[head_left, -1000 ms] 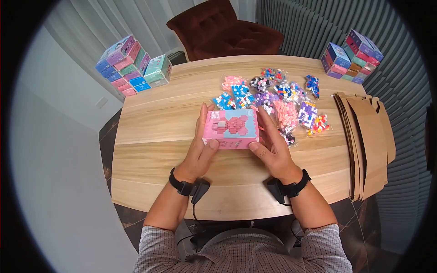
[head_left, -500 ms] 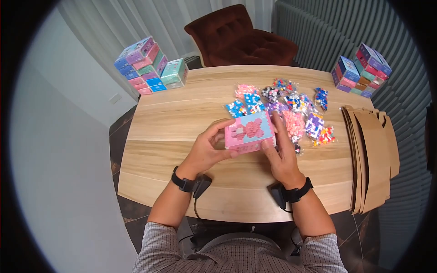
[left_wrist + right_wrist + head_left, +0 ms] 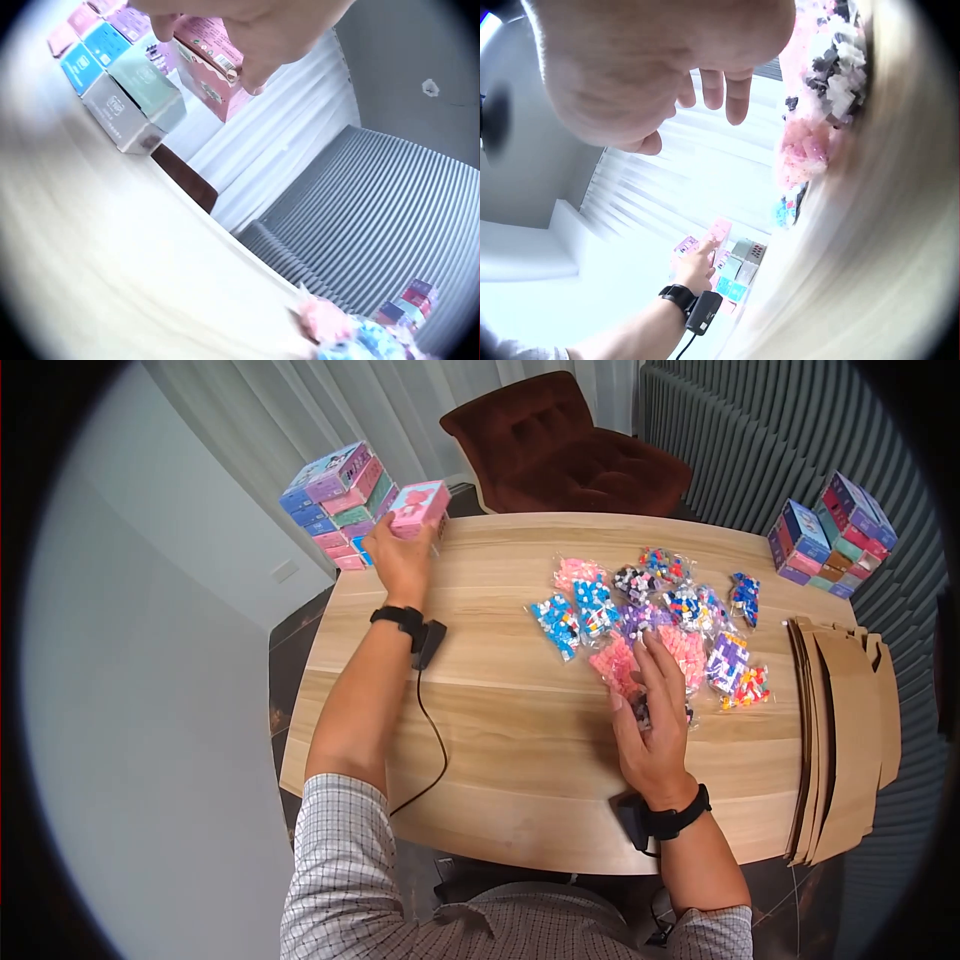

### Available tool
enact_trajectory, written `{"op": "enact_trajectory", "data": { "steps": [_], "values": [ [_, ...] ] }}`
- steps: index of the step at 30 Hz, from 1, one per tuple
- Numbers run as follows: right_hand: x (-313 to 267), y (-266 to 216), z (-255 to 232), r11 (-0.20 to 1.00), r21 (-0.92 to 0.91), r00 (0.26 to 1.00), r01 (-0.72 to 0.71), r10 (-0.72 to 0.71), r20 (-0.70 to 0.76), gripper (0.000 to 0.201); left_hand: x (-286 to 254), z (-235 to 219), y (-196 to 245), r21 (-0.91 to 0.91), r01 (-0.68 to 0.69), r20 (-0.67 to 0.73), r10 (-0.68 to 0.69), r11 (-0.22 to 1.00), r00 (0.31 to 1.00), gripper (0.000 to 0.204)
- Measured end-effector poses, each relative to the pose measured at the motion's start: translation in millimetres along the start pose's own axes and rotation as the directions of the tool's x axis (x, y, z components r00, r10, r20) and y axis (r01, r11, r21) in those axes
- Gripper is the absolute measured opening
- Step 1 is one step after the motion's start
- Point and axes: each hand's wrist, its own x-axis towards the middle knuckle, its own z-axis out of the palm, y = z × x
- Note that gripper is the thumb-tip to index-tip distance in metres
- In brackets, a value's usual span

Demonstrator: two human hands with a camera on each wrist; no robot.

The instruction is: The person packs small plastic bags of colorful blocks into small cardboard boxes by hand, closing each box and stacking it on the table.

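Note:
My left hand [image 3: 403, 567] reaches to the far left and grips a pink box [image 3: 420, 506] with a bear picture on its top. In the left wrist view the pink box [image 3: 211, 69] is pinched between thumb and fingers, tilted over a pale green box [image 3: 144, 88]. Beside it rises the stack of colourful boxes [image 3: 340, 490]. My right hand [image 3: 655, 730], fingers loosely extended and holding nothing, hovers over the near side of the bagged bricks. A bag of coral-pink bricks [image 3: 615, 664] lies by its fingertips. Part of a black-and-white bag is hidden behind this hand.
Several clear bags of coloured bricks, among them blue ones [image 3: 556, 626], spread across the table's [image 3: 490, 750] middle. A second box stack [image 3: 835, 530] stands far right. Flattened brown cardboard [image 3: 840, 730] lies along the right edge. A brown chair [image 3: 570, 455] stands behind the table.
The pink box, held in both hands before, has gone to the far left in my left hand. My right hand has let go; a coral-pink bag now shows near it.

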Motion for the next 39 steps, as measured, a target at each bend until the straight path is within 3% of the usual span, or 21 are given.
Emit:
{"op": "enact_trajectory", "data": {
  "steps": [1, 4, 7, 13, 22, 29, 30, 31, 33, 35, 38, 39],
  "values": [
    [0.2, 0.1, -0.2, 1.000, -0.002, 1.000, 0.001, -0.001, -0.001, 0.060, 5.1, -0.1, 5.1, -0.040, 0.079, 0.013, -0.079, 0.996, 0.997, 0.071],
    [1.6, 0.4, 0.1, 1.000, -0.015, 1.000, 0.010, -0.010, 0.002, 0.058, 21.0, 14.3, -5.4, -0.021, 0.065, 0.011, -0.065, 0.998, 0.998, 0.073],
    [2.3, 0.2, -1.1, 0.999, -0.040, 1.000, 0.025, -0.025, 0.005, 0.056, 21.1, 22.8, -6.1, 0.167, 0.082, -0.053, -0.074, 0.983, 0.996, 0.074],
    [2.7, 0.0, -0.2, 1.000, -0.016, 1.000, 0.017, -0.018, -0.007, 0.051, 18.9, 30.2, -15.8, 0.199, 0.094, -0.097, -0.075, 0.975, 0.992, 0.076],
    [1.1, 2.2, 1.8, 0.999, 0.014, 0.998, 0.042, -0.041, -0.043, 0.052, 22.2, 26.0, -17.6, 0.255, 0.087, -0.014, -0.086, 0.963, 0.996, 0.081],
    [2.1, -0.1, -3.3, 0.995, 0.079, 0.993, 0.057, -0.048, -0.107, 0.053, -6.1, 15.6, -20.4, 0.098, -0.147, -0.101, 0.157, 0.984, 0.982, 0.079],
    [2.2, -0.7, -3.8, 0.993, 0.107, 0.993, 0.047, -0.035, -0.113, 0.053, -24.4, 8.7, -12.9, -0.254, 0.130, 0.119, -0.102, 0.958, 0.988, 0.063],
    [2.1, -0.1, -4.1, 0.992, 0.121, 0.993, 0.023, -0.009, -0.114, 0.053, -47.3, -11.0, 11.5, -0.487, 0.446, 0.404, -0.259, 0.751, 0.877, 0.048],
    [3.6, 0.5, -4.8, 0.989, 0.151, 0.986, 0.001, 0.025, -0.166, 0.051, -84.3, -45.4, 44.8, -0.566, 0.663, 0.661, -0.210, 0.490, 0.720, 0.022],
    [6.7, 2.8, -8.8, 0.985, 0.173, 0.974, -0.005, 0.044, -0.221, 0.050, -121.0, -58.8, 58.3, -0.569, 0.713, 0.684, -0.245, 0.411, 0.687, 0.012],
    [10.1, 5.7, -12.2, 0.926, 0.367, 0.942, -0.086, 0.196, -0.272, 0.053, -159.3, -81.7, 77.1, -0.529, 0.824, 0.776, -0.280, 0.201, 0.566, 0.013],
    [12.2, 5.8, -15.8, 0.900, 0.420, 0.937, -0.120, 0.243, -0.252, 0.056, -166.7, -89.0, 79.0, -0.513, 0.839, 0.794, -0.270, 0.180, 0.544, 0.012]
  ]
}}
